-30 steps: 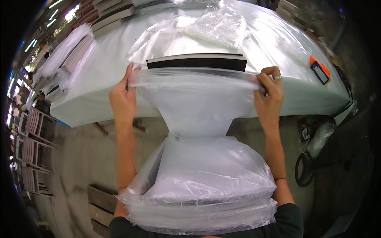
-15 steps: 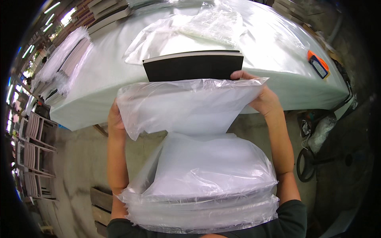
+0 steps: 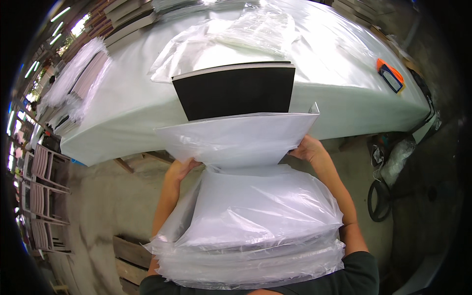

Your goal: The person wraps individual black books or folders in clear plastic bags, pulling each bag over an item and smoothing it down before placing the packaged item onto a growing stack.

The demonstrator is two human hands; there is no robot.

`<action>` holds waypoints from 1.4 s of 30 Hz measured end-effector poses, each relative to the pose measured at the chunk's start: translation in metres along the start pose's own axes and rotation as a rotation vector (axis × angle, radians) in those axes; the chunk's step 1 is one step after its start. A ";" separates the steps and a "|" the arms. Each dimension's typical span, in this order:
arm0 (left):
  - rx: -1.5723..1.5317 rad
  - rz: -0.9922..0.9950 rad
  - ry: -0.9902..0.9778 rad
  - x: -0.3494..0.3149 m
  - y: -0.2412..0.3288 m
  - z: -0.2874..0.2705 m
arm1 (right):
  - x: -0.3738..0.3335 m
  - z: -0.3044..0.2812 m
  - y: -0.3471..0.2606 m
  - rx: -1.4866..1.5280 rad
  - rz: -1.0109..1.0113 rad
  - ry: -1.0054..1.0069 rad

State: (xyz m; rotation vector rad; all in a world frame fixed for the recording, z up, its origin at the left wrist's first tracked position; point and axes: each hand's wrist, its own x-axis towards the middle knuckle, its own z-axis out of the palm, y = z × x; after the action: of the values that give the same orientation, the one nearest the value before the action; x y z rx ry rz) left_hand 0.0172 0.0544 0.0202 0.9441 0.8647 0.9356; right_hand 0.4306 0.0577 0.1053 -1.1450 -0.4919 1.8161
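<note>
Both hands hold clear plastic bag (image 3: 236,137) up, spread wide, just below near edge of table (image 3: 344,93). Left hand (image 3: 183,169) grips bag's lower left edge, fingers closed on plastic, partly hidden behind it. Right hand (image 3: 309,148) grips lower right edge, fingers curled under film. Bag's lower part runs down into stack of bagged flat items (image 3: 255,236) against person's chest. Black board (image 3: 236,91) overhangs table's near edge, just above bag. Loose clear bags (image 3: 231,39) lie at table's middle. Orange tool (image 3: 391,76) near right edge.
</note>
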 end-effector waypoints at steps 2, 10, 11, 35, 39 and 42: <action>-0.015 -0.163 0.120 -0.007 -0.008 0.001 | -0.005 0.006 0.010 -0.026 0.014 0.147; -0.289 0.130 0.277 -0.025 0.019 0.031 | -0.020 -0.001 -0.013 0.407 -0.310 -0.305; -0.305 0.168 0.275 -0.017 0.024 0.036 | -0.035 0.015 -0.024 0.421 -0.382 -0.377; 0.972 0.597 0.920 -0.043 0.074 0.010 | 0.003 -0.031 -0.095 -0.416 -1.174 0.361; 0.946 1.077 0.587 -0.006 0.225 0.062 | -0.034 0.065 -0.152 -0.699 -1.164 0.371; 1.205 1.071 0.189 0.046 0.278 0.075 | -0.008 0.122 -0.185 -0.835 -1.299 -0.029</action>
State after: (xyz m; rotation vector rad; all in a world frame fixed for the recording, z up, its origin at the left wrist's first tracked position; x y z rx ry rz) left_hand 0.0287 0.1566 0.2935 2.5443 1.0854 1.4011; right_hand 0.4155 0.1603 0.3009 -0.8800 -1.6331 0.4489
